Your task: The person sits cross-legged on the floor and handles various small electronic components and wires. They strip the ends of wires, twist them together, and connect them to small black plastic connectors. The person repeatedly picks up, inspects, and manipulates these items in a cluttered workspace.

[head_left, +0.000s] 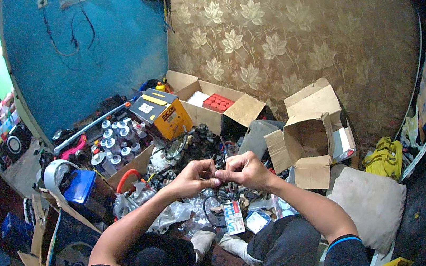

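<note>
Bare left hand (196,179) and bare right hand (248,171) are meeting at bent fingertips; cannot tell whether they're clamping anything; flat white-blue-red rectangular pack (233,218) is lying below them.

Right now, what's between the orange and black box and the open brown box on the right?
The head view shows a long cardboard box with a red thing inside, then a grey piece.
</note>
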